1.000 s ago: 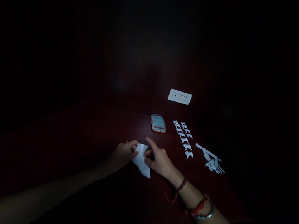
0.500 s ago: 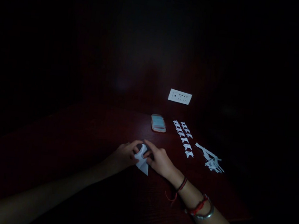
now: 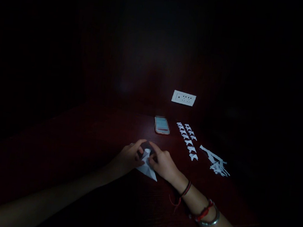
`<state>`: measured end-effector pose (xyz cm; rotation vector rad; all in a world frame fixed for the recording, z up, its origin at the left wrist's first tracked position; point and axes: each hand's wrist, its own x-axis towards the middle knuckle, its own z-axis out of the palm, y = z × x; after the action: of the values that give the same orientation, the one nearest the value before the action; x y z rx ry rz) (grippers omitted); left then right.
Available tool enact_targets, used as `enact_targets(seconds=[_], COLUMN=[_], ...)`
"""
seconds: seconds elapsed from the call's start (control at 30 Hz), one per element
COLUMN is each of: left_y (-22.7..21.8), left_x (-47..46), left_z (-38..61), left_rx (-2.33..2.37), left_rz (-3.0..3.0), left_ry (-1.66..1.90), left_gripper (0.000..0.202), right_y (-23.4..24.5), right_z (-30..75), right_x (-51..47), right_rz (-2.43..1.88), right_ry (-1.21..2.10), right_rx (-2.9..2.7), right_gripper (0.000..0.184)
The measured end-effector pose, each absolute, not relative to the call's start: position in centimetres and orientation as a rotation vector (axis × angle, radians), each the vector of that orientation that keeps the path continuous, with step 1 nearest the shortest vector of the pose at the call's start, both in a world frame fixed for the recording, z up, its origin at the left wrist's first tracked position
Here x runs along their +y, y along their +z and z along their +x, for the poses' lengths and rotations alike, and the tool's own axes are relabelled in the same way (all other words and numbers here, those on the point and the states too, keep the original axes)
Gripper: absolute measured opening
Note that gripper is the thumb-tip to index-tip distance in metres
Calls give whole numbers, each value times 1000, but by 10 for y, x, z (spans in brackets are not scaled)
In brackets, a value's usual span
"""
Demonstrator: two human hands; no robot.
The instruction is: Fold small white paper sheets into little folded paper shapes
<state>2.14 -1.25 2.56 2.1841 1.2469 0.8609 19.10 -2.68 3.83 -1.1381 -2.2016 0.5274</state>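
Between my two hands is a piece of white folded paper (image 3: 147,169), its lower edge spread into a wide point toward me. My left hand (image 3: 130,157) grips its left side, thumb low on the paper and fingers curled behind. From the right, my right hand (image 3: 163,163) pinches the other side, with its index finger arched forward over the top. The two index fingertips come close together above the paper. Part of the paper is hidden behind the fingers.
A phone (image 3: 162,125) with a lit, blurred screen lies ahead on the dark red table (image 3: 105,130). To its right are two rows of small folded paper pieces (image 3: 187,141) and a pile of paper strips (image 3: 219,168). A white socket plate (image 3: 184,98) is on the wall.
The paper has turned a little, and its lower point now reaches further right and spreads wider. My hands stay almost in place. The whole view has shifted slightly.
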Motion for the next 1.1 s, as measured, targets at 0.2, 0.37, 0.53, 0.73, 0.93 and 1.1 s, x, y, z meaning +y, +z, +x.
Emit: enact_targets(seconds=[0.2,0.37,0.53,0.73,0.93,1.1], left_y=[27,34,32,31,39,30], left_x=[-14,-15,-16,-12,-17,-19], left_z=[20,22,30,26,21,21], left_rx=[1207,1375,1383,1431,1350,1282], left_rz=[2240,2259,2201,2161,2113,2113], left_ry=[841,968,1051,947,851,874], left_gripper=[62,58,57,69,82,81], right_y=[36,38,43,44,47,43], right_z=[191,190,187,186,184,184], right_x=[-26,-27,-33,-35,-38,-34], right_rz=[-1163,-1242,-1294,-1344,-1353,-1359], right_ry=[446,327,267,264,271,335], right_rx=[-2158,-2109,-2204,-2229,-2266,-2201], right_gripper=[56,57,58,60,58,53])
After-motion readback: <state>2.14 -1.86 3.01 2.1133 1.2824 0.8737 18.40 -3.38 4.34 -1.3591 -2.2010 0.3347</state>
